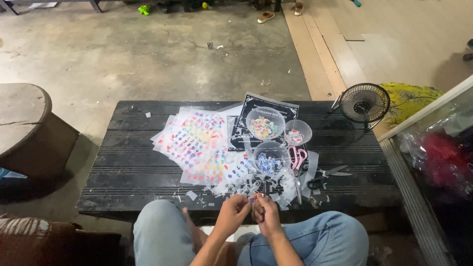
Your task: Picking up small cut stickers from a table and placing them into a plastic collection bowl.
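Left hand (231,213) and right hand (266,213) side by side just off the near edge of the black surface (123,172), above the knees in blue jeans (325,241). Fingers (242,202) of both curled inward, tips nearly meeting, pinched on a tiny coloured sticker piece (252,200) between them; too small to make out its shape. Just beyond the hands, a litter of clear plastic trimmings (231,189) on the surface. Farther back, overlapping sheets of coloured stickers (194,143) on the left. Three clear round bowls (265,123) of cut pieces in the middle, resting on a black printed card (268,102). Pink-handled scissors (297,160) just right of the nearest bowl, black-handled scissors (325,177) farther right. Small black fan (364,104) at the far right corner.
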